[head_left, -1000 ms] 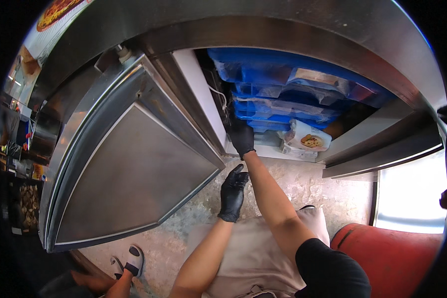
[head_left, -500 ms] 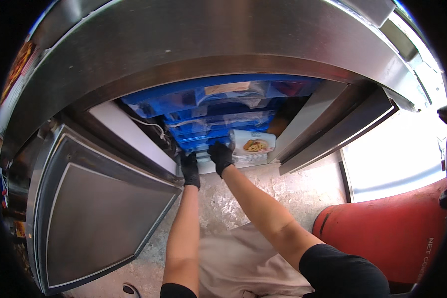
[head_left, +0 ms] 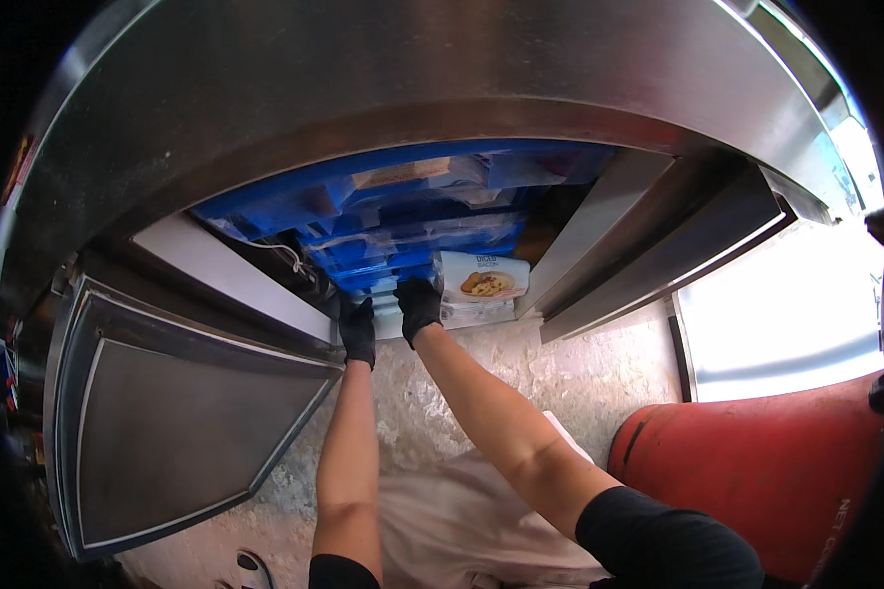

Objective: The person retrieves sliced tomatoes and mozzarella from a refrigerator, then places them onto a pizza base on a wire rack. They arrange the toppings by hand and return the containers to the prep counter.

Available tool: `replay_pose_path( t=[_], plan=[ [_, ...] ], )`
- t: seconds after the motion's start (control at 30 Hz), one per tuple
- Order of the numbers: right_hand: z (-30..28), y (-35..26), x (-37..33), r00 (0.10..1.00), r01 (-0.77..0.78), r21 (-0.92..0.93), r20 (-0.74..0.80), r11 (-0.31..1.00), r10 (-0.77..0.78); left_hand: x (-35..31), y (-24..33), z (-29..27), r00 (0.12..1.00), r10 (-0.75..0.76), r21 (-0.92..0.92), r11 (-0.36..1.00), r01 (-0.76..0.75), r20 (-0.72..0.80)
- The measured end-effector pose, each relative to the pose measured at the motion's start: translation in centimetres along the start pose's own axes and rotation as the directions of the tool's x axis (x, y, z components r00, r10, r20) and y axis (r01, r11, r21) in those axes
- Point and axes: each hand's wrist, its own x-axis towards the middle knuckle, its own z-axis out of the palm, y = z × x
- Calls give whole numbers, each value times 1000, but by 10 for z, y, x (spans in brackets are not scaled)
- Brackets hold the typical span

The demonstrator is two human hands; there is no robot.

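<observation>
Both hands wear black gloves and reach into the bottom of an open steel cabinet. At the lower left of the opening, my left hand has its fingers curled, their tips partly hidden. My right hand is close beside it, fingers bent. Pale flat plastic packs lie between and behind the hands; what each hand grips is hard to see. A white bag with a food picture stands just right of my right hand. Above and behind, blue trays or film-wrapped blue packs are stacked.
A steel cabinet door stands open at the left, and another open door is at the right. A red cylinder lies or stands at the lower right. Overhead is a steel counter. The floor looks worn.
The whole view has shifted, so the cabinet contents and hands appear a little farther left. My right hand sits slightly lower relative to the white bag, whose front now shows more fully.
</observation>
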Motion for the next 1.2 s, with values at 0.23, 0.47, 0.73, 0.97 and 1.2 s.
replay_pose_path(
  t=[0.23,0.47,0.73,0.97,1.2],
  plan=[
    [-31,-12,-19,928,292,-604,-10,741,-374,13,-29,-13,1000,16,44,999,-17,23],
    [12,57,17,995,80,670,-13,738,-96,13,-6,-4,962,-267,-571,800,187,-59],
    [46,95,23,990,143,784,-108,604,-94,53,21,18,921,-359,-725,674,144,-151],
    [32,81,20,993,121,701,-74,703,-97,37,45,44,900,-348,-747,664,39,-263],
    [-30,-22,-19,945,-262,932,194,251,264,30,5,23,792,-456,-511,-832,-217,406]
  ],
)
